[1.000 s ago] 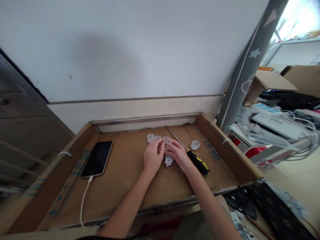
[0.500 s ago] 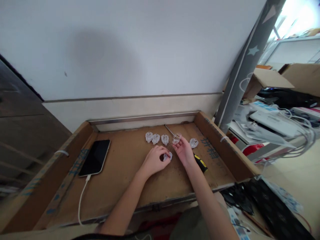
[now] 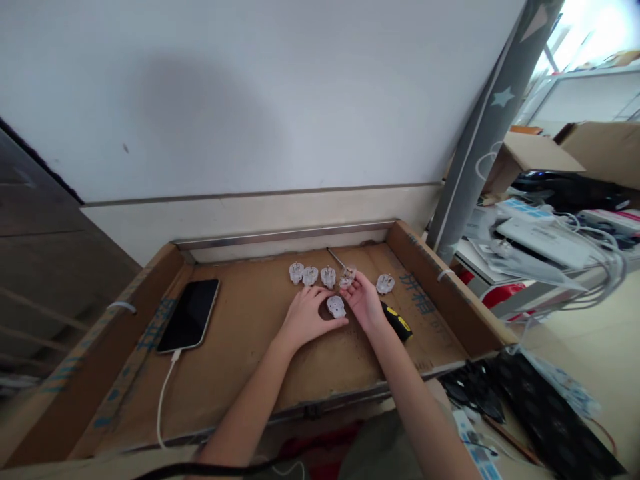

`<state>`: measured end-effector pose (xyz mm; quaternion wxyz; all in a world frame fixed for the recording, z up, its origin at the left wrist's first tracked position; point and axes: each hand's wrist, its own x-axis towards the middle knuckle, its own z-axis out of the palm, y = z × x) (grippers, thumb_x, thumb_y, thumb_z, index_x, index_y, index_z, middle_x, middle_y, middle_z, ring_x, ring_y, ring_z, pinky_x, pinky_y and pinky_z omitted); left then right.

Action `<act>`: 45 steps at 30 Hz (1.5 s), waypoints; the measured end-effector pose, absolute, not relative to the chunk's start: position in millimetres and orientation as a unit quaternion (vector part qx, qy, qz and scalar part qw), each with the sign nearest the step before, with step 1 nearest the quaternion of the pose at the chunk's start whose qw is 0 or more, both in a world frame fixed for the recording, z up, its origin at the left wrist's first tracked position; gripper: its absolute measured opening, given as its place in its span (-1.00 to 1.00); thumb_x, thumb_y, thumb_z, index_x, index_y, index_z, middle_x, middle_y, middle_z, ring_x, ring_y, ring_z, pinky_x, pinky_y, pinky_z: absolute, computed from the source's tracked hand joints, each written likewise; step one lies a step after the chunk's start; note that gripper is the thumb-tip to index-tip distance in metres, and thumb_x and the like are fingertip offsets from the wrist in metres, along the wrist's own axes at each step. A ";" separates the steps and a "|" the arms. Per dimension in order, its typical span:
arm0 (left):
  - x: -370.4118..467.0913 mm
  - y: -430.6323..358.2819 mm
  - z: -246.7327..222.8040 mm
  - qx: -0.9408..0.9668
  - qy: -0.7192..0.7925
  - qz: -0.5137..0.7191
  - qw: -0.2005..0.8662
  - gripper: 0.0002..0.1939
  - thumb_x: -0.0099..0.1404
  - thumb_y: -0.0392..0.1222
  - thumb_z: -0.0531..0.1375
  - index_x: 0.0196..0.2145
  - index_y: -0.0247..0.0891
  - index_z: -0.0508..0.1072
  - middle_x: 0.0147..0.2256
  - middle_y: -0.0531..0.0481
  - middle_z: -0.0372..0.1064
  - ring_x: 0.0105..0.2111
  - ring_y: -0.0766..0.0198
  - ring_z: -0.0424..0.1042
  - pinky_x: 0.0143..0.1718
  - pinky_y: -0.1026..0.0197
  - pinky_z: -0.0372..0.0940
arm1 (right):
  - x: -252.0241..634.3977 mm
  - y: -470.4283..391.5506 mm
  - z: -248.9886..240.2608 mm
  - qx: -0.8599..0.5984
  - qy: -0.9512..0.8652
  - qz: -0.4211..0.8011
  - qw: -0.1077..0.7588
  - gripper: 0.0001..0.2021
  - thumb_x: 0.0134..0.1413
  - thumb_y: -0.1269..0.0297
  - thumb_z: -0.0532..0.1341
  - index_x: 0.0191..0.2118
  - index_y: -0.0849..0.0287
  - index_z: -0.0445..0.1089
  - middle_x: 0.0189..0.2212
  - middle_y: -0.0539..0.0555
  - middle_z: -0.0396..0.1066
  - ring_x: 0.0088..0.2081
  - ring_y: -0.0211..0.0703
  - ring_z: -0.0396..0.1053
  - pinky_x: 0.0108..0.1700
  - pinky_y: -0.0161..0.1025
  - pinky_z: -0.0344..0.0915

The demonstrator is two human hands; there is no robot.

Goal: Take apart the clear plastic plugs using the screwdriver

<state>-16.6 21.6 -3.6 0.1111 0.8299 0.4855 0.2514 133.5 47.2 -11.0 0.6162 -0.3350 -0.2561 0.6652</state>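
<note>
My left hand (image 3: 306, 315) has its thumb and fingers spread around a whitish plug cover (image 3: 336, 307) lying flat on the cardboard; no grip on it shows. In my right hand (image 3: 364, 303), a clear plug piece (image 3: 347, 276) with metal parts is pinched by the fingertips. Beyond my hands sit several whitish plug pieces with pins upward: one plug piece (image 3: 296, 272) at the left, another plug piece (image 3: 328, 277) nearer the middle. A separate plug piece (image 3: 385, 283) lies right of my right hand. Partly under that hand is a screwdriver (image 3: 397, 322) with a black and yellow handle.
A phone (image 3: 189, 315) with a white charging cable (image 3: 161, 407) lies on the left. Raised cardboard sides (image 3: 450, 293) edge the cardboard-lined surface (image 3: 240, 333), with a wall behind. On the right stand a grey patterned post (image 3: 480, 147) and a cluttered shelf (image 3: 545, 240).
My left fingers have opened away from the plug cover, which now shows fully on the cardboard. My right hand still holds the clear plug piece, now tilted a little differently.
</note>
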 end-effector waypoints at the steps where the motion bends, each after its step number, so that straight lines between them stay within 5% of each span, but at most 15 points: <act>1: -16.3 21.3 -4.4 0.833 0.482 0.247 0.114 -0.35 -0.03 0.26 0.27 -0.06 -0.16 0.41 -0.12 -0.08 0.36 -0.09 0.02 0.29 -0.04 -0.02 0.22 | 133.4 47.2 -11.1 -0.336 -0.256 0.665 0.616 -0.68 0.15 0.13 0.07 -0.13 0.32 0.27 -0.30 0.05 0.30 -0.33 -0.39 0.28 -0.29 -0.34 0.32; 7: -13.3 20.2 -7.2 0.831 0.472 0.262 0.133 -0.38 -0.04 0.12 0.33 -0.06 -0.21 0.36 -0.12 -0.08 0.37 -0.09 0.01 0.30 -0.06 -0.03 0.24 | 133.4 49.1 -15.0 -0.351 -0.258 0.656 0.616 -0.67 0.15 0.13 0.07 -0.11 0.31 0.27 -0.29 0.06 0.30 -0.32 -0.39 0.28 -0.28 -0.34 0.32; 13: -11.4 21.4 -3.4 0.755 0.488 0.405 0.165 -0.42 0.11 -0.11 0.28 0.06 -0.17 0.20 0.04 -0.10 0.24 0.05 0.12 0.25 0.07 0.06 0.17 | 135.5 53.1 -21.2 -0.381 -0.287 0.636 0.606 -0.65 0.15 0.11 0.07 -0.10 0.31 0.27 -0.27 0.07 0.31 -0.31 -0.37 0.30 -0.27 -0.32 0.33; 19: -11.0 23.8 -7.9 0.736 0.487 0.427 0.195 -0.17 0.15 -0.29 0.22 0.26 -0.12 -0.16 0.14 -0.14 0.14 0.16 0.13 0.13 0.16 0.03 0.08 | 129.7 51.5 -22.1 -0.423 -0.363 0.580 0.594 -0.67 0.15 0.14 0.07 -0.11 0.31 0.27 -0.31 0.05 0.30 -0.35 -0.40 0.28 -0.32 -0.36 0.32; 32: -15.1 26.5 -11.3 0.775 0.471 0.384 0.173 -0.21 0.14 -0.40 0.14 0.26 -0.14 -0.10 0.17 -0.16 0.10 0.17 0.09 0.11 0.18 -0.04 0.07 | 112.7 32.8 -16.7 -0.461 -0.564 0.369 0.577 -0.69 0.14 0.13 0.09 -0.17 0.31 0.30 -0.30 0.06 0.32 -0.28 -0.36 0.30 -0.18 -0.26 0.32; 45: -16.4 28.5 -16.8 0.742 0.456 0.449 0.198 -0.25 0.19 -0.33 0.14 0.26 -0.12 -0.10 0.15 -0.19 0.11 0.16 0.09 0.14 0.16 -0.04 0.09 | 110.8 32.1 -19.2 -0.460 -0.638 0.295 0.543 -0.65 0.11 0.10 0.11 -0.11 0.29 0.29 -0.25 0.08 0.32 -0.29 -0.37 0.29 -0.23 -0.30 0.33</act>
